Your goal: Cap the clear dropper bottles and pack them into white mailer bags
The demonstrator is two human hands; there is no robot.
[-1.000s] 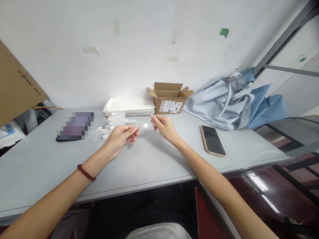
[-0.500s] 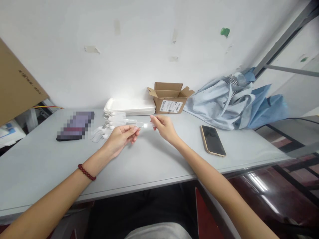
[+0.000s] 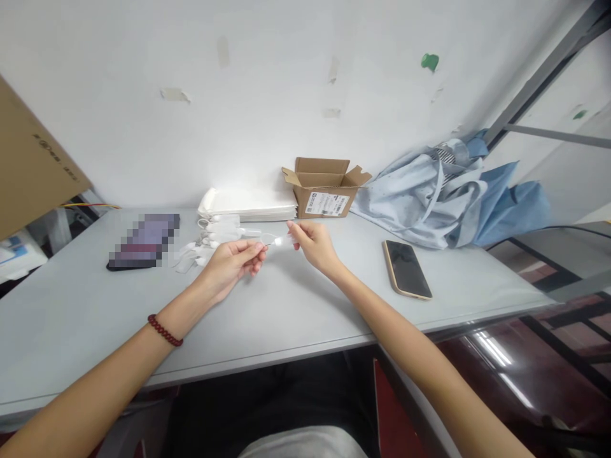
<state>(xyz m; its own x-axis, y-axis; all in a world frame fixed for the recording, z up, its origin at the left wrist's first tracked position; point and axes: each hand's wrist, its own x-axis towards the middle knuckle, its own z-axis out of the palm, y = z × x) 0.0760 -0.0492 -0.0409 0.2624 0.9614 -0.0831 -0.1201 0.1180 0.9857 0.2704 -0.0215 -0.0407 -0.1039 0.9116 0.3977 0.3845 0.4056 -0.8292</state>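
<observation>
My left hand (image 3: 229, 264) and my right hand (image 3: 312, 245) meet above the grey table (image 3: 286, 312), both pinched on one small white plastic piece (image 3: 277, 240) held between them. The left fingers close on its thin clear end, the right fingers on its white end. A red bead bracelet (image 3: 165, 331) circles my left wrist. Just behind my left hand lies a pile of several similar small white pieces (image 3: 210, 245).
A stack of white trays (image 3: 248, 205) and an open cardboard box (image 3: 324, 187) stand by the wall. One phone (image 3: 407, 269) lies to the right, a dark device (image 3: 143, 242) to the left. Blue cloth (image 3: 449, 194) is heaped at the right, a large carton (image 3: 33, 165) at the far left.
</observation>
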